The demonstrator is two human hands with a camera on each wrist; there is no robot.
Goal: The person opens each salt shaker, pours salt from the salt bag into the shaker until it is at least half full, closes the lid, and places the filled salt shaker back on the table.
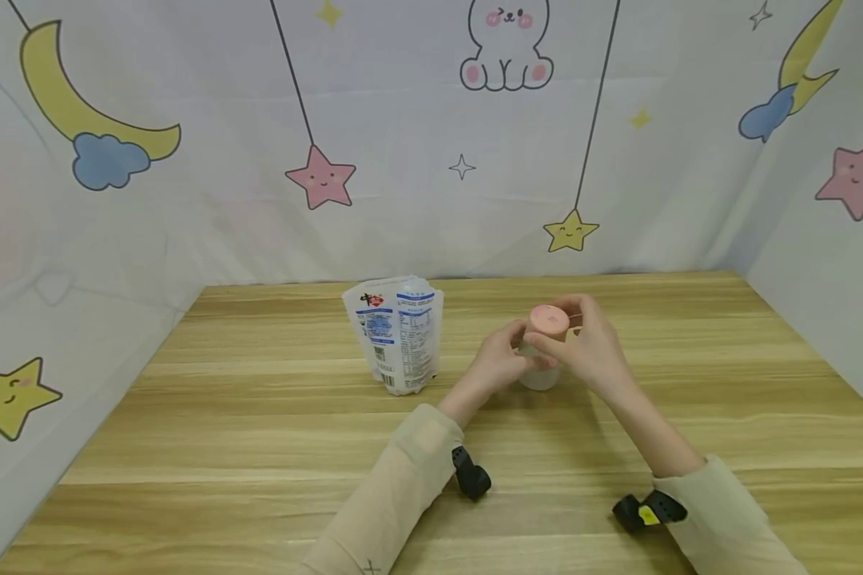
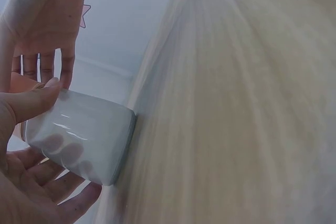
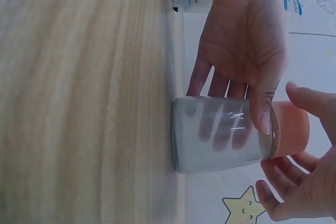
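Backdrop, far left to far right: white cloth curtain [image 1: 223, 216] printed with yellow moons, blue clouds, pink and yellow stars, and a seated white bear near top centre.
Table: light-brown wood-grain top [image 1: 208, 447], spanning the width below the curtain.
Pouch: white plastic pouch with blue printed panels and a black-and-red logo [image 1: 403, 335]; stands upright on the table, left of both hands, apart from them.
Left sleeve: cream fabric [image 1: 403, 479]; black strapped-on device [image 1: 471, 476] at the cuff.
Left hand: grips the jar body; thumb on one side, fingers curled round the other and seen through the glass [image 1: 502, 361].
Jar: clear glass cylinder [image 3: 210, 158], upright, base on the table, right of the pouch and between the two hands. Contents: cannot tell.
Lid: round, peach-pink, with a small pale mark on its top [image 1: 549, 319]; sits on the jar mouth.
Right hand: holds the lid from the right [image 1: 595, 351]; thumb on the near side, fingers bent round the far side.
Right sleeve: cream fabric [image 1: 722, 507]; second black device [image 1: 666, 505] with a yellow patch at the cuff.
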